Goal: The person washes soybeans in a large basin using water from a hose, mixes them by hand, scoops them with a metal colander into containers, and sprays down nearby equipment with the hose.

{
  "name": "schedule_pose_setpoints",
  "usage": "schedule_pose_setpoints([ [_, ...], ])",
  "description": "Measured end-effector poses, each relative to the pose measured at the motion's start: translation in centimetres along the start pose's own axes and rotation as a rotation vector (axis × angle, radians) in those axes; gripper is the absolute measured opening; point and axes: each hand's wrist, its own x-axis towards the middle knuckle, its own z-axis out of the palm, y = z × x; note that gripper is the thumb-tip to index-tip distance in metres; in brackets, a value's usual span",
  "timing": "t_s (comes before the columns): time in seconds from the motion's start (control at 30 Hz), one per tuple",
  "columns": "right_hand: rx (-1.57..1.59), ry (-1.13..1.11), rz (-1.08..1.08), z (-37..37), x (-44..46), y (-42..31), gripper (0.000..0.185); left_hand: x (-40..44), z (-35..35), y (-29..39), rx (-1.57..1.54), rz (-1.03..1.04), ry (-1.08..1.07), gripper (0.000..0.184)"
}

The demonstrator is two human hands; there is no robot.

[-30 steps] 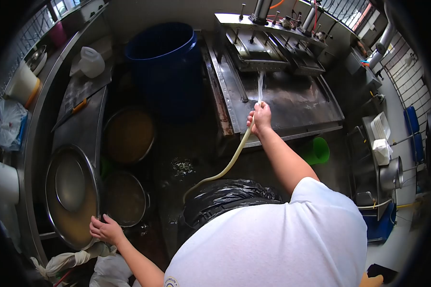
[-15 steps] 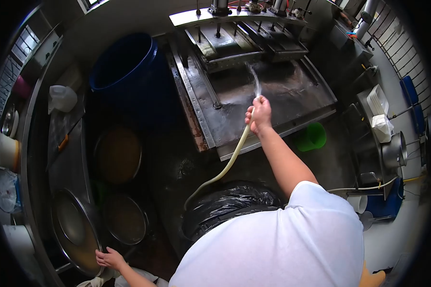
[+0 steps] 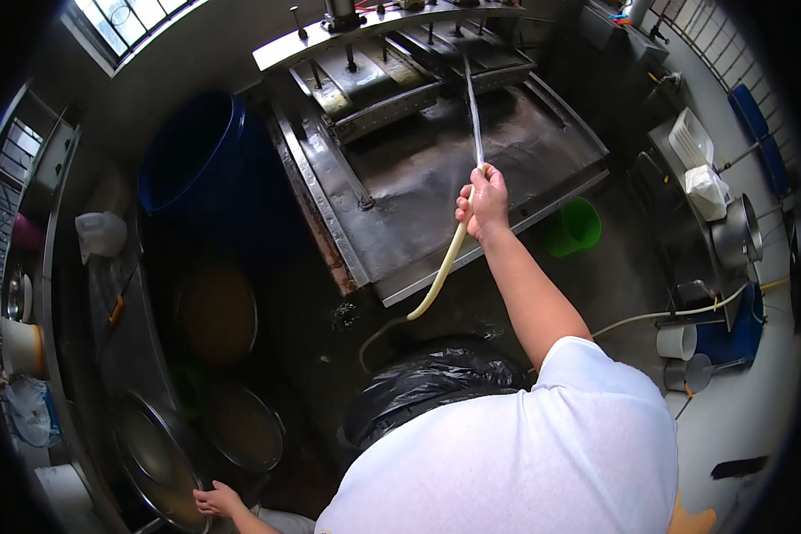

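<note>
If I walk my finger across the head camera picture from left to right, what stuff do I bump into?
White jug → blue barrel → right hand → green bucket → silver pot.

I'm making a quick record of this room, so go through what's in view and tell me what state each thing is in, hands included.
Hose: running, water streaming from its end
Right hand: closed around the hose
Large basin: uncovered
Left hand: at the basin's rim, grip unclear
Steel table: looks wet
Metal plates: seemingly raised off the table
Blue barrel: uncovered
Green bucket: uncovered
Orange-handled tool: lying unheld
</note>
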Motion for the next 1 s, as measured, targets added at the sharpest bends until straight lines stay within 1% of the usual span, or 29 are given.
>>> schedule_pose_setpoints([
  [0.17, 0.003, 0.002, -0.043, -3.2, -2.1, -1.0, 0.025, -0.4, 0.1, -0.1, -0.062, 0.002, 0.048, 0.070],
  [0.23, 0.019, 0.031, -0.025, -4.6, -3.3, -1.6, 0.022, -0.6, 0.4, -0.4, -0.085, 0.003, 0.062, 0.069],
  [0.3, 0.013, 0.031, -0.020, -6.0, -4.8, -1.9, 0.020, -0.5, 0.8, -1.0, -0.119, 0.081, 0.094, 0.067],
  [0.37, -0.002, 0.029, -0.023, -7.5, -6.7, -2.1, 0.009, -1.1, -0.6, -0.9, -0.137, 0.090, 0.078, 0.067],
  [0.4, -0.008, 0.026, -0.026, -8.1, -7.7, -2.1, 0.008, -1.0, -0.5, -1.2, -0.145, 0.118, 0.082, 0.067],
  [0.43, -0.013, 0.025, -0.030, -8.8, -8.5, -2.3, 0.008, -1.0, -0.7, -1.3, -0.147, 0.116, 0.076, 0.067],
  [0.5, -0.041, -0.015, -0.036, -10.3, -10.1, -2.4, 0.020, -1.3, -0.9, -1.5, -0.175, 0.127, 0.105, 0.067],
  [0.53, -0.079, -0.034, -0.036, -10.8, -11.2, -2.6, 0.020, -1.1, -0.3, -1.7, -0.177, 0.125, 0.095, 0.067],
  [0.57, -0.090, -0.035, -0.040, -11.1, -12.1, -3.0, 0.020, -0.7, 0.7, -1.9, -0.189, 0.129, 0.131, 0.067],
  [0.63, -0.193, -0.104, 0.044, -12.2, -13.2, -3.2, 0.018, -0.4, 1.7, -2.0, -0.196, 0.132, 0.169, 0.068],
  [0.67, -0.232, -0.150, 0.065, -12.8, -13.6, -3.3, 0.017, -0.4, 1.6, -2.0, -0.191, 0.138, 0.163, 0.067],
  [0.8, -0.275, -0.182, 0.087, -13.9, -15.7, -4.2, 0.015, -0.6, 1.3, -2.1, -0.176, 0.150, 0.152, 0.066],
  [1.0, -0.246, -0.134, 0.023, -15.0, -15.8, -4.7, 0.024, -0.5, 1.1, -2.3, -0.138, 0.166, 0.118, 0.068],
])
